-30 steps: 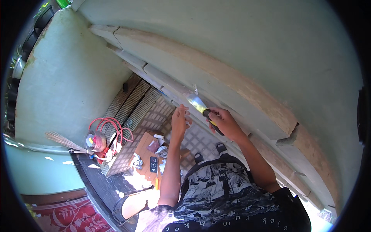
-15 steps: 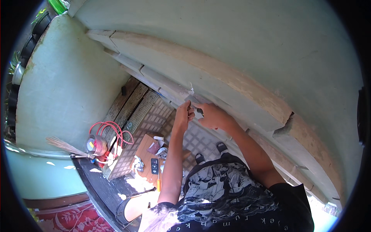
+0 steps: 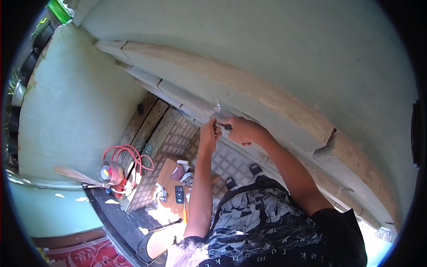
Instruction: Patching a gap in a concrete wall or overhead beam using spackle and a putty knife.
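Note:
My right hand (image 3: 243,130) is closed round a dark-handled scraper (image 3: 228,127), held close against the stepped, pale green wall. Part of a flat grey blade seems to show between my hands, but most of the tool is hidden by my fingers. Just left of it, my left hand (image 3: 209,134) is closed with its fingertips pinched near the blade; what they hold is too small to make out. Right above my fingertips, a small white patch (image 3: 217,106) marks the wall ledge (image 3: 193,99).
Below left, a small wooden table (image 3: 165,182) carries a phone (image 3: 179,194), crumpled wrappers and an orange-handled screwdriver (image 3: 185,216). Beyond it are a red hose (image 3: 141,155), a broom (image 3: 73,174) and wooden slats (image 3: 147,116). A broken ledge block (image 3: 327,147) juts out at right.
My hands stay by the same spot on the wall. The right hand has turned slightly, with its lower fingers showing more, and the view has shifted a little.

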Demonstrator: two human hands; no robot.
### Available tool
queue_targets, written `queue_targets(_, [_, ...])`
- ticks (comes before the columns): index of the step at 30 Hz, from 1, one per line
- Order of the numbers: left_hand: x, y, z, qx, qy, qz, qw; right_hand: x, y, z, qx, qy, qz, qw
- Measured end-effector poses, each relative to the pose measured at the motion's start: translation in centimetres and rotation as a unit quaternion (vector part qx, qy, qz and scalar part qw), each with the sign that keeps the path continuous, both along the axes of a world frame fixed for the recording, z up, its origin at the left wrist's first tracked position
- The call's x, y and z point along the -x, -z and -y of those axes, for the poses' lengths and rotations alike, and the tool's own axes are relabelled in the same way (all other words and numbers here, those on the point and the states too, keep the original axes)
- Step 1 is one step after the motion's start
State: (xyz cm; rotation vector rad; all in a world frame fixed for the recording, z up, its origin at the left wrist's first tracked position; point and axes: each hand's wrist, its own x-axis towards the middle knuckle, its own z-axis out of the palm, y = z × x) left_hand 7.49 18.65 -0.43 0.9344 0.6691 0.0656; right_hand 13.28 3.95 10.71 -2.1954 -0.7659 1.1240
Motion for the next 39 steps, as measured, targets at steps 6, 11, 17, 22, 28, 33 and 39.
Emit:
queue_targets(6, [0.0,0.7,-0.9,-0.011,0.009,-0.001,1.0,0.5,-0.2,-0.3,-0.021,0.008,0.016,1.0])
queue_targets(11, [-0.8,0.3,-1.2,-0.027,-0.025,0.0,0.999,-0.7,-0.3,-0.9,-0.024,-0.007,0.012,1.0])
queue_targets(17, [-0.2,0.2,0.2,-0.042,-0.036,-0.021,0.998,0.8,-0.8,1.0,-0.016,-0.006,-0.021,1.0])
queue_targets(22, [-0.4,-0.6,-0.4,-0.046,-0.04,-0.019,0.998,0.5,-0.6,0.4,0.0,-0.003,0.018,1.0])
queue_targets(28, [-0.1,-0.5,0.3,-0.063,-0.066,-0.011,0.996,3.6,2.7,-0.1,-0.016,0.015,0.27,0.963])
queue_targets(33, [0.2,0.4,-0.6,-0.059,-0.048,0.018,0.997,3.7,1.7,-0.9,-0.023,0.01,0.286,0.958])
queue_targets(39, [-0.4,-0.1,-0.7,-0.05,-0.044,0.006,0.998,2.0,1.2,-1.4,-0.021,-0.019,0.267,0.963])
